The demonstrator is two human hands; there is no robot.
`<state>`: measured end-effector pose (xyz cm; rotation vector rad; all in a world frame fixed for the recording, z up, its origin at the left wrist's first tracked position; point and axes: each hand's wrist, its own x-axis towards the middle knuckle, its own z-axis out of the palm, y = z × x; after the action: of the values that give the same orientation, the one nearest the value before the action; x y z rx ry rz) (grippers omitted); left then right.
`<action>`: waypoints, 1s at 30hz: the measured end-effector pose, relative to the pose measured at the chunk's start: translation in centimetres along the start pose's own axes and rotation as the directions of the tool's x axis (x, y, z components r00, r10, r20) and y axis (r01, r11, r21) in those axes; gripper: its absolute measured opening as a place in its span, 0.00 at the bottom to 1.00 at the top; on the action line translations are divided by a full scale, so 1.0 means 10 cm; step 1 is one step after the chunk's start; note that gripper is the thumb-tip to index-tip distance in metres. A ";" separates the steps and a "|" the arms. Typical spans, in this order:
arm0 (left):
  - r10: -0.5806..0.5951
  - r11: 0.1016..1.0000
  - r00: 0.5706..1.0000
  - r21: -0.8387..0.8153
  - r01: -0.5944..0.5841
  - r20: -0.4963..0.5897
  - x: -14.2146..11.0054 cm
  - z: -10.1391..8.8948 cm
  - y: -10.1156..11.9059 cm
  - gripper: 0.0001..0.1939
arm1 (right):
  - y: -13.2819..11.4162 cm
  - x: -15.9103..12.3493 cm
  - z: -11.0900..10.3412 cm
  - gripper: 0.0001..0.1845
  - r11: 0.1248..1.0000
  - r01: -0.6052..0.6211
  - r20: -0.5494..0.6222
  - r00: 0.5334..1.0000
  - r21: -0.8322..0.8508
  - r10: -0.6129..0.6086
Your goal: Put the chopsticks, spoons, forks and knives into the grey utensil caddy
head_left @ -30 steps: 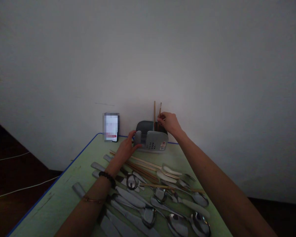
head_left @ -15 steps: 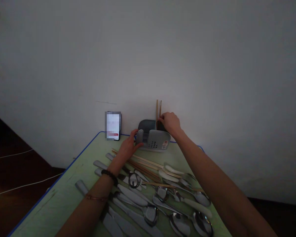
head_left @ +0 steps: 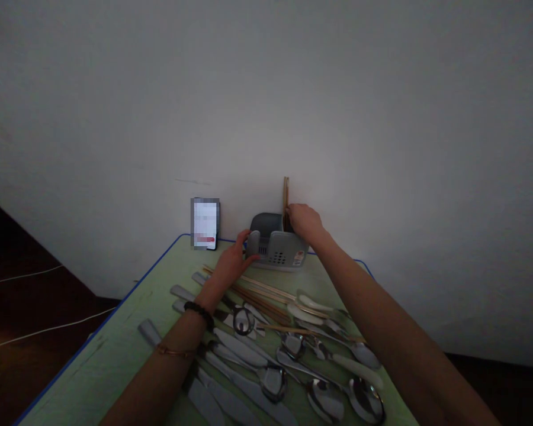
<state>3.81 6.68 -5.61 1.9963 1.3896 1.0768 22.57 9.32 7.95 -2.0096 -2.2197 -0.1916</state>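
Observation:
A grey plastic cutlery holder (head_left: 284, 251) with small drain holes stands at the back of the table, close to the wall. My left hand (head_left: 236, 255) grips its left end, thumb in front and fingers behind. Chopsticks (head_left: 286, 192) stand upright in the holder's right part, their tops close together. My right hand (head_left: 305, 222) is closed on the chopsticks just above the rim; its fingertips are partly hidden. In front of the holder lie more chopsticks (head_left: 266, 302), several metal spoons (head_left: 324, 399) and table knives (head_left: 231, 402), partly under my left forearm.
A phone (head_left: 205, 223) with a lit, blurred screen leans on the white wall (head_left: 382, 148) behind the table. The green table (head_left: 128, 331) has a blue edge. White cables (head_left: 48, 328) run over the dark floor at left.
The tops of the chopsticks have come closer together as my right hand shifted slightly left. My left hand keeps its hold on the holder. The view has moved a little.

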 end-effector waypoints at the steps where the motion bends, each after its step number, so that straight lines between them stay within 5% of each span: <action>1: -0.002 1.000 1.000 0.004 0.002 0.007 0.00 0.00 0.00 0.36 | 0.01 0.00 0.00 0.20 1.000 0.007 0.001 1.000 -0.002 -0.007; 11: -0.020 0.990 0.996 0.140 0.008 0.084 -0.02 -0.09 0.11 0.36 | 0.15 -0.15 -0.06 0.19 0.999 -0.003 -0.096 0.995 0.043 0.008; 17: -0.128 0.928 0.983 0.365 0.071 0.133 -0.06 -0.31 0.39 0.42 | 0.18 -0.73 -0.06 0.18 0.975 0.049 -0.301 0.953 0.218 0.019; 19: -0.199 0.875 0.975 0.466 0.131 0.099 -0.09 -0.43 0.53 0.36 | 0.18 -0.98 -0.02 0.15 0.931 0.147 -0.355 0.935 0.333 -0.021; 21: -0.243 0.815 0.961 0.566 0.126 0.135 -0.16 -0.54 0.67 0.24 | 0.18 -1.22 0.02 0.13 0.896 0.228 -0.276 0.953 0.382 -0.125; 24: -0.173 0.827 0.922 0.560 -0.055 0.346 -0.34 -0.62 0.82 0.17 | 0.21 -1.52 0.11 0.13 0.877 0.272 -0.018 0.957 0.397 -0.288; 27: -0.055 0.841 0.844 0.481 -0.249 0.533 -0.53 -0.58 0.85 0.12 | 0.24 -1.72 0.22 0.13 0.895 0.252 0.237 0.906 0.367 -0.352; 30: -0.060 0.822 0.776 0.471 -0.318 0.628 -0.60 -0.48 0.80 0.11 | 0.22 -1.76 0.26 0.13 0.927 0.196 0.434 0.840 0.320 -0.327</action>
<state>3.30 -2.12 1.15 2.5636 1.2654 -0.0442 26.42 -7.13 2.07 -1.7346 -2.6326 0.6211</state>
